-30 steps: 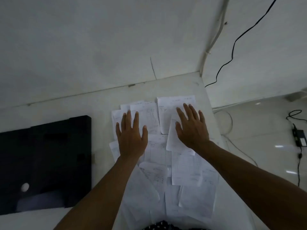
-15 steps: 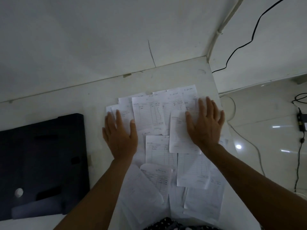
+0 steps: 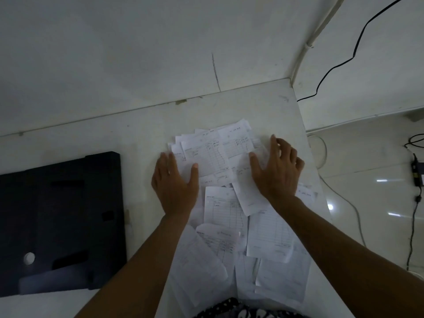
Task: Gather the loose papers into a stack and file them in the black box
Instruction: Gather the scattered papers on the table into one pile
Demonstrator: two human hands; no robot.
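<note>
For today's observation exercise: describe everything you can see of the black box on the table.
The black box lies flat on the white table, left of the loose papers and apart from both hands. It looks matte and rigid, rectangular, with raised edges and several darker rectangular recesses. A small round pale spot shows near its lower left, and a greyish flap-like strip along its near edge. Its left part runs out of view. Nothing rests on it.

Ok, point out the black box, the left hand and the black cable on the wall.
black box [image 3: 62, 221]: head view, on the middle of its flat dark top.
left hand [image 3: 175, 184]: head view, on the back of the hand.
black cable [image 3: 354, 52]: head view, on its run down the wall at upper right.
</note>
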